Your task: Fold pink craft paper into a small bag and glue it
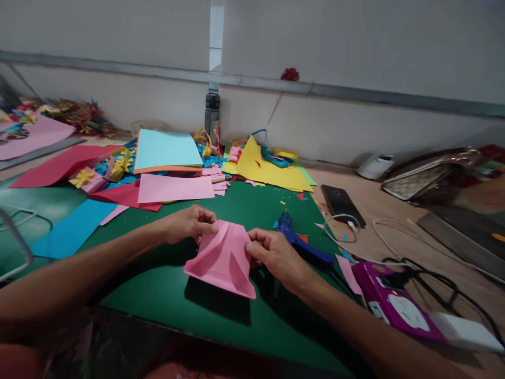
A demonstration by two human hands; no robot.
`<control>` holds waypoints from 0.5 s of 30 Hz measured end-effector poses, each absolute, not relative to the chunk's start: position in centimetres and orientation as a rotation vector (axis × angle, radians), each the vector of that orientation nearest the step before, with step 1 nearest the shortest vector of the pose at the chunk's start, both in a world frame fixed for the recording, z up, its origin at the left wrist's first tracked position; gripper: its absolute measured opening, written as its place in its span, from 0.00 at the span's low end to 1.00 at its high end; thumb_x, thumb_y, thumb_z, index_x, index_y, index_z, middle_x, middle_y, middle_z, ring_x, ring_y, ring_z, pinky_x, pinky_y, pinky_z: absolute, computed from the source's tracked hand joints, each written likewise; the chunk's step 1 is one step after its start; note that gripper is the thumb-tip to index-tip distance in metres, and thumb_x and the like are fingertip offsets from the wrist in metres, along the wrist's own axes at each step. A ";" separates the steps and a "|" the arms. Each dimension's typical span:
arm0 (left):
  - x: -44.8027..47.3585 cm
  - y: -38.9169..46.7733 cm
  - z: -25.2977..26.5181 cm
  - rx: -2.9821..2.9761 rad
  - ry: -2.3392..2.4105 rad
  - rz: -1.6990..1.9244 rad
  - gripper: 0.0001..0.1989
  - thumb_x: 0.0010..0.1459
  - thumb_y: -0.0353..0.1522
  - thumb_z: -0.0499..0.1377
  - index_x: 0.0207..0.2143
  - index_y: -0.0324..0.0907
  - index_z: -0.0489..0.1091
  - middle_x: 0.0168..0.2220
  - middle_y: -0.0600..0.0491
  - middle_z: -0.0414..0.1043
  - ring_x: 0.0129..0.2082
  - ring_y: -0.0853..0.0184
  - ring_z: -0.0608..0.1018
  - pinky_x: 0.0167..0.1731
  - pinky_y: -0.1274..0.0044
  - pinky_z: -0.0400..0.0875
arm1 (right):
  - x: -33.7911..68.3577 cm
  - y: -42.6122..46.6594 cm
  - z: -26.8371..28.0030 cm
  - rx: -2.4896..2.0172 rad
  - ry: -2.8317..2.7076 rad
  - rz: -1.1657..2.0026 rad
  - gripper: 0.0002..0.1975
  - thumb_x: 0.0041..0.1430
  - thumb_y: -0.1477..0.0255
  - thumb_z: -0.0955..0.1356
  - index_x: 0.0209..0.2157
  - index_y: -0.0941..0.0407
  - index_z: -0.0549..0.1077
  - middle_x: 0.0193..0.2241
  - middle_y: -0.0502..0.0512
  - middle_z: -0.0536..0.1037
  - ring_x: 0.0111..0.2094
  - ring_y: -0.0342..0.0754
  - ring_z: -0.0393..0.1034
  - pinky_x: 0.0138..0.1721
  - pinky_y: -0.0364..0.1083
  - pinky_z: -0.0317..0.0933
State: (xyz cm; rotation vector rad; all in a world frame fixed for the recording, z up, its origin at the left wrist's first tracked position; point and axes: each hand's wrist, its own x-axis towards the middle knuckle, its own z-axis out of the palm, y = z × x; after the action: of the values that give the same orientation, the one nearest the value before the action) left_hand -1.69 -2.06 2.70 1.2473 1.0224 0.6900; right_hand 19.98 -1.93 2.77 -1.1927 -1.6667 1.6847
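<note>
A folded pink paper (223,258) is held up between my two hands, a little above the green board, casting a shadow below it. It has creased, raised sides and a wide near edge. My left hand (189,223) pinches its upper left edge between thumb and fingers. On the other side, my right hand (274,255) grips the right edge, thumb on the face and fingers behind. Just right of my right hand lies a blue glue gun (300,239), its nozzle pointing away from me.
Coloured paper sheets, among them a light blue stack (169,150) and a yellow sheet (266,168), cover the back of the green board (158,289). At the right are a phone (342,204), tangled cables and a purple extension box (394,300). A bottle (212,113) stands by the wall.
</note>
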 end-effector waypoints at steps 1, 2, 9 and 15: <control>-1.6 -2.2 2.7 1.247 1.017 0.675 0.11 0.48 0.35 0.62 0.23 0.37 0.66 0.18 0.59 0.64 0.17 0.77 0.65 0.19 0.84 0.60 | 19.9 -1.9 2.7 -1.194 -1.682 1.672 0.04 0.47 0.72 0.65 0.23 0.57 0.66 0.17 0.43 0.65 0.18 0.36 0.58 0.22 0.38 0.55; -1.5 -2.3 2.7 1.246 1.012 0.659 0.11 0.48 0.35 0.62 0.23 0.36 0.66 0.19 0.58 0.64 0.18 0.77 0.66 0.19 0.83 0.60 | 19.9 -1.9 2.6 -1.196 -1.697 1.660 0.04 0.47 0.72 0.65 0.23 0.57 0.66 0.17 0.43 0.65 0.18 0.36 0.58 0.22 0.38 0.55; -1.0 -2.6 2.2 1.191 1.034 0.634 0.16 0.44 0.40 0.64 0.21 0.35 0.68 0.17 0.57 0.64 0.16 0.76 0.65 0.19 0.81 0.62 | 20.1 -1.4 2.8 -1.226 -1.824 1.501 0.05 0.49 0.73 0.63 0.29 0.58 0.69 0.20 0.47 0.70 0.23 0.40 0.62 0.24 0.40 0.57; -1.2 -2.4 2.1 1.146 1.000 0.625 0.17 0.44 0.41 0.63 0.21 0.35 0.68 0.17 0.55 0.67 0.17 0.74 0.69 0.20 0.80 0.64 | 20.4 -1.3 3.1 -1.222 -1.988 1.328 0.10 0.51 0.73 0.61 0.33 0.58 0.72 0.23 0.49 0.71 0.24 0.42 0.62 0.26 0.41 0.58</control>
State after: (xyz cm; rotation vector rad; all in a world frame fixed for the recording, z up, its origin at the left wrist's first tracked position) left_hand -1.23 -2.41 2.08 1.1456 0.9998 0.6252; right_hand 20.40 -1.33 3.06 -1.2216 -1.9883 1.3281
